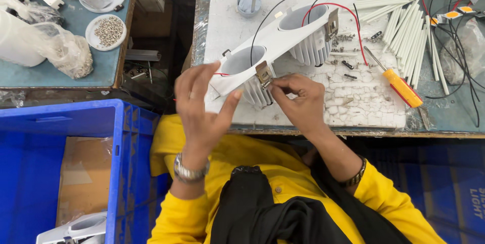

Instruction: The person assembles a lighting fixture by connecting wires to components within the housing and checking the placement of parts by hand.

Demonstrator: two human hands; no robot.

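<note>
A white twin downlight housing (275, 39) with two round openings and ribbed heat sinks lies tilted on a cracked white board (353, 100). Red and black wires run from it. My left hand (199, 105) steadies its near end, thumb against the white rim. My right hand (298, 97) pinches the metal spring clip (263, 74) on the housing's near side. A second clip (332, 23) sits at the far opening.
A yellow-handled screwdriver (399, 85) and loose screws (348, 64) lie right of the housing, white tubes (406, 32) beyond. A blue crate (116, 138) with cardboard stands at lower left. On the teal table (101, 67) at upper left are a dish of screws (105, 32) and plastic bags.
</note>
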